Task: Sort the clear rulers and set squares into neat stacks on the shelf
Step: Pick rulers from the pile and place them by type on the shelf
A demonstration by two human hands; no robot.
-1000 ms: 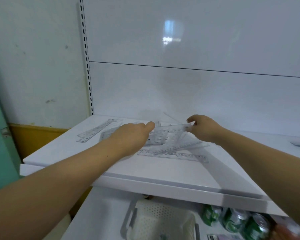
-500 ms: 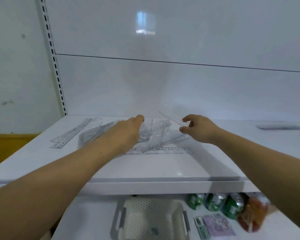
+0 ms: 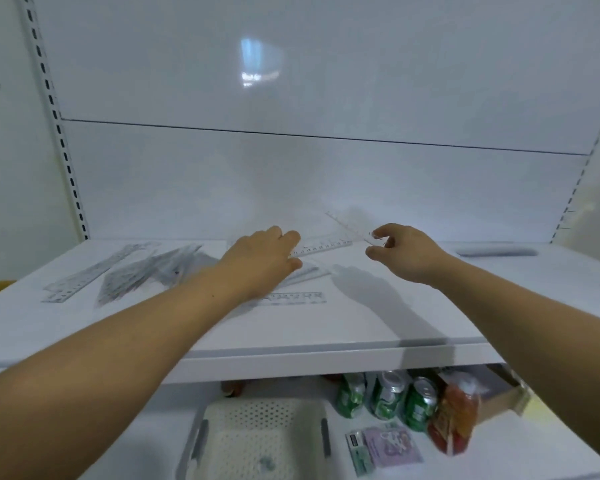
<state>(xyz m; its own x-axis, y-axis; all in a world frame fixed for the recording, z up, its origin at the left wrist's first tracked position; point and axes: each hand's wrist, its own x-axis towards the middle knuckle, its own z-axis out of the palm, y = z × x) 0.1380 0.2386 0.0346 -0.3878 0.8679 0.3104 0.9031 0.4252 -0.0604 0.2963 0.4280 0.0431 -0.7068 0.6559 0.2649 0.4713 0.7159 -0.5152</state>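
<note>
The shelf [image 3: 361, 317] is plain white, like the back panel [image 3: 326, 181], which one dark seam crosses. The slotted upright [image 3: 63, 147] is white with a column of black slots. The rulers [image 3: 84, 275] and set squares [image 3: 146, 271] are clear with grey tick marks, as is what is probably a clear set square [image 3: 347, 226]. The cans [image 3: 385, 396] are green and silver. The basket [image 3: 260, 441] is cream, dot-perforated, with grey handles. The packet [image 3: 454, 420] is orange-red, and the card [image 3: 392, 445] is lilac with a green label.
</note>
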